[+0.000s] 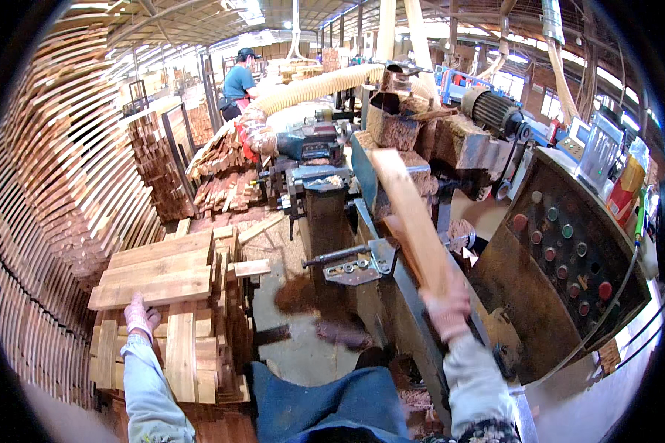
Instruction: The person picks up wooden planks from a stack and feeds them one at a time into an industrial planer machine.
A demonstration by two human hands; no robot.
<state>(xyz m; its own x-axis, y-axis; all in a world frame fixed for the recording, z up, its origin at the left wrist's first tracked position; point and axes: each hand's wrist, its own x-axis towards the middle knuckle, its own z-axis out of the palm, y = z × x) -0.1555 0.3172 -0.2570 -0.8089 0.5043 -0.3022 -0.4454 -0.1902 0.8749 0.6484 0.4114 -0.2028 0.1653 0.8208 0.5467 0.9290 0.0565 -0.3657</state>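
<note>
The fingers of the right hand [448,306] are closed around the near end of a long wooden plank [412,221]. The plank slants away to the far left, over a metal machine rail, its far end beside a block-shaped housing [388,122] dusted with wood shavings. The left hand [140,316] rests its fingers at the near edge of a pale board [154,286], the nearest of several lying side by side on top of a board stack [207,358] — whether those fingers grip it or merely touch it, I cannot tell.

Between the two hands, a steel bracket [358,267] with a rod sits at the left side of the rail. To the right of the plank stands a brown control panel [550,247] with rows of round buttons, some red and some green; farther back is a ribbed electric motor [490,108]. A cream corrugated hose [321,87] runs across the far side of the machine, above a heap of wood pieces [233,188]. At far left, a tall stack of spaced slats [66,170] rises beyond the board stack — and in the background a co-worker [238,81] in a teal top and dark cap stands near the hose.
</note>
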